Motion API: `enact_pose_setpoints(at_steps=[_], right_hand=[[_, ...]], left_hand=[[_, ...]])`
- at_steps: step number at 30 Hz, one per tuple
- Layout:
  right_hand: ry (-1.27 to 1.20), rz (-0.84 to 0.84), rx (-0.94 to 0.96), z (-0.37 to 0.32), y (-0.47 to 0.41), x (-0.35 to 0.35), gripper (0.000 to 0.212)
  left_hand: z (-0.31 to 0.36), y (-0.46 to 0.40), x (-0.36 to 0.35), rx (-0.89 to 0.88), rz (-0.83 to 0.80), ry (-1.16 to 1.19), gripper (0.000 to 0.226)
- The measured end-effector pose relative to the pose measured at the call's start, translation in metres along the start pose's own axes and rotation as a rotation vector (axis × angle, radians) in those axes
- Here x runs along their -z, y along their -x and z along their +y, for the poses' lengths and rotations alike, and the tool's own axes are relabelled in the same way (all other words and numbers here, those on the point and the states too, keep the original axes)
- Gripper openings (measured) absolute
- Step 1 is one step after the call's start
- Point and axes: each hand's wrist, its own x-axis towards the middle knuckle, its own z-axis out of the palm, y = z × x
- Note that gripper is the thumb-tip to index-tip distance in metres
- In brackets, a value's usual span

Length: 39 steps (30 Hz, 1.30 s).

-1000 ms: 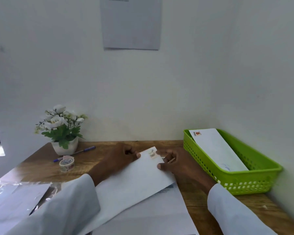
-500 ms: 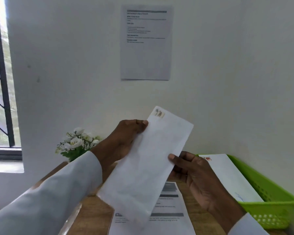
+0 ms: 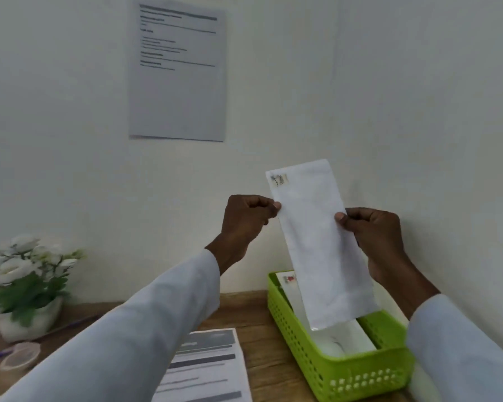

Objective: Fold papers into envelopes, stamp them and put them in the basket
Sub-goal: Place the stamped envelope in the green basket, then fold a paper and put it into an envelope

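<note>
Since the half-second-earlier frame, envelope (image 3: pixel 317 242) swung right and stood near upright, lower end over the green basket (image 3: pixel 357 381). Left hand (image 3: pixel 244 224) pinched its left edge, right hand (image 3: pixel 375 239) its right edge, fingers closed on paper. I judged this the drop-in step: stamp (image 3: pixel 278 179) was on, next move was lower and release onto the stamped envelope in basket (image 3: pixel 291 282). Wall notice (image 3: pixel 177 71) and desk sheet (image 3: pixel 206 369) text too blurred to read.

Soft even light, motion blur, flowers (image 3: pixel 26 274) smeared at left edge
</note>
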Motion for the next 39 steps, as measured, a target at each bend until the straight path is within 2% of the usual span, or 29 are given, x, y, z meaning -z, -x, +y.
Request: enact_pose_setpoints(at_steps=[2, 4, 6, 8, 14, 17, 21, 25, 29, 32, 39], right_hand=[[0.167, 0.096, 0.038, 0.017, -0.013, 0.006, 0.01], [0.479, 0.116, 0.1, 0.033, -0.017, 0.008, 0.01], [0.824, 0.039, 0.12, 0.05, -0.017, 0.011, 0.011], [1.025, -0.055, 0.108, 0.064, -0.014, 0.012, 0.013], [1.253, -0.203, 0.114, 0.089, -0.001, 0.014, 0.017], [1.354, -0.257, 0.116, 0.093, 0.001, 0.011, 0.011], [1.383, -0.278, 0.113, 0.098, 0.001, 0.009, 0.018], [1.384, -0.292, 0.113, 0.1, 0.002, 0.01, 0.019], [1.254, -0.271, 0.108, 0.094, 0.005, 0.011, 0.015], [1.112, -0.248, 0.128, 0.081, 0.01, 0.004, 0.012], [0.918, -0.333, 0.262, 0.03, 0.047, -0.042, 0.005]], left_hand=[[-0.022, -0.009, -0.019, 0.034, 0.0, -0.079, 0.012], [-0.045, -0.012, -0.031, 0.111, -0.007, -0.179, 0.015], [-0.069, -0.011, -0.041, 0.2, -0.03, -0.263, 0.018], [-0.087, -0.007, -0.044, 0.276, -0.054, -0.361, 0.024], [-0.108, -0.001, -0.054, 0.38, -0.06, -0.636, 0.03], [-0.114, 0.0, -0.059, 0.361, -0.08, -0.781, 0.039], [-0.123, 0.004, -0.06, 0.327, -0.172, -0.875, 0.057], [-0.121, 0.011, -0.061, 0.277, -0.181, -0.903, 0.043], [-0.121, 0.01, -0.054, 0.121, -0.096, -0.924, 0.036], [-0.117, 0.009, -0.04, 0.018, 0.003, -0.877, 0.04], [-0.09, 0.032, 0.003, 0.006, 0.025, -0.874, 0.034]])
